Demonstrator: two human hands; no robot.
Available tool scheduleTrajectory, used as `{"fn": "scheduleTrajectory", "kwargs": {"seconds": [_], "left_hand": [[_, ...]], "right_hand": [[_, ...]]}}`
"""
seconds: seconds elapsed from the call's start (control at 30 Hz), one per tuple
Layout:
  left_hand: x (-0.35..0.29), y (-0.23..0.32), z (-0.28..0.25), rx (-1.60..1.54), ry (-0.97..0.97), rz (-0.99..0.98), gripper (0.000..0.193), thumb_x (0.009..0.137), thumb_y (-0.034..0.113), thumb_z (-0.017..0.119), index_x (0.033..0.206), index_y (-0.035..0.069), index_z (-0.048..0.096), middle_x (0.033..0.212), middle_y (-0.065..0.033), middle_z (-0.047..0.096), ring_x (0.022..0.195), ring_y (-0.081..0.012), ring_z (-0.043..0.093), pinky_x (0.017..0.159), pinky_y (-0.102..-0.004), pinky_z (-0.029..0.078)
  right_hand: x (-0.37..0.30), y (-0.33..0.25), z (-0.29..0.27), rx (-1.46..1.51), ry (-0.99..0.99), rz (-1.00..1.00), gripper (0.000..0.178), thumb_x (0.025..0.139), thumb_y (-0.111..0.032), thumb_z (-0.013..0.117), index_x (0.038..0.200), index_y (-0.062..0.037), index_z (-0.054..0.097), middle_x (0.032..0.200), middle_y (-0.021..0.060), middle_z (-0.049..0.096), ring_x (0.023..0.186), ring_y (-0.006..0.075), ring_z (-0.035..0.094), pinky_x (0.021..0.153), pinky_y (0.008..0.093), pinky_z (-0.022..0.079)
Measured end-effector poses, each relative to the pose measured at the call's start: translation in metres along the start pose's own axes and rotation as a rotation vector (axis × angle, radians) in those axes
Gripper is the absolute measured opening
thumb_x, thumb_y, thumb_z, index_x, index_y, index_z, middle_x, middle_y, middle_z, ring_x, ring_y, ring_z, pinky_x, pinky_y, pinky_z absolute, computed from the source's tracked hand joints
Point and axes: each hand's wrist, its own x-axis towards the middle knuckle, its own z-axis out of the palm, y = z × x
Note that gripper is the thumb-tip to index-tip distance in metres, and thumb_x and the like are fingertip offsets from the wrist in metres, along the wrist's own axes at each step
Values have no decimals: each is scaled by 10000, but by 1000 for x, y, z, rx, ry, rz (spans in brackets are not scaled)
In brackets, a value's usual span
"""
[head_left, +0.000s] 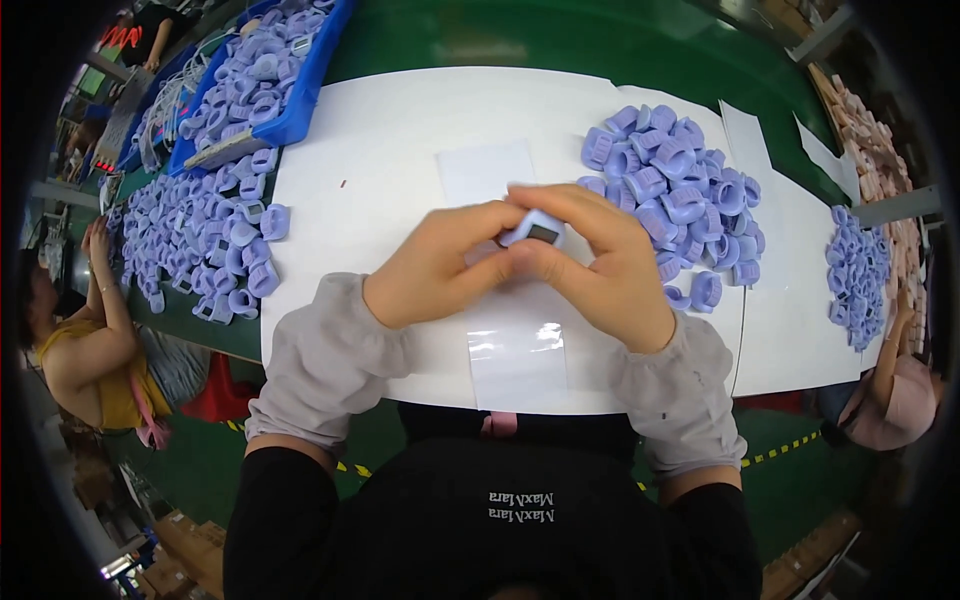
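Both my hands meet over the middle of the white-covered table, pinching one small lavender plastic ring-shaped piece (pixel 541 229) with a dark square window facing up. My left hand (pixel 437 262) grips its left side with thumb and forefinger. From the right, the thumb and fingers of my right hand (pixel 612 262) close on it too. Its underside is hidden by my fingers. Just beyond my right hand lies a heap of similar lavender pieces (pixel 690 190). Under my wrists, a clear glossy strip (pixel 516 362) lies on the white sheet (pixel 350 130).
At the left, more lavender pieces (pixel 190 235) spread beside a blue bin (pixel 305 105) full of them. On the far right are another lavender heap (pixel 858 275) and pale pink pieces (pixel 870 140). A person (pixel 105 350) sits at the left, another (pixel 890 405) at the right.
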Motion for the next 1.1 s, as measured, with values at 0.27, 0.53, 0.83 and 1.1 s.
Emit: {"fn": "scheduleTrajectory", "kwargs": {"seconds": [0.27,0.53,0.83,1.1], "left_hand": [[-59,2,-62,775,386,92,197,773,45,734,929,23,615,909,-121,622,871,-283,609,784,-351,474],[-111,-26,-134,1441,664,-268,242,737,226,757,881,57,663,868,-128,608,836,-338,571,727,-427,443],[7,17,-24,-376,151,-272,232,909,113,551,1041,-46,657,929,-59,663,837,-108,605,762,-235,483],[11,-3,-5,-771,203,-569,299,925,171,507,1182,26,554,1072,-92,642,893,-176,664,756,-284,540]], "right_hand": [[-21,11,-88,-818,480,-135,277,882,-63,635,1149,7,615,1160,150,626,1064,261,590,926,328,443],[-5,-13,-54,-980,352,-279,332,877,-91,637,1192,2,590,1304,190,533,1209,321,505,1022,372,375],[15,13,2,-180,-238,-208,541,830,-80,673,1332,-14,481,1373,144,486,1269,276,462,1042,365,363],[8,26,8,-156,-141,-200,451,805,-73,705,1228,8,575,1297,148,537,1194,279,517,1010,368,394]]}}
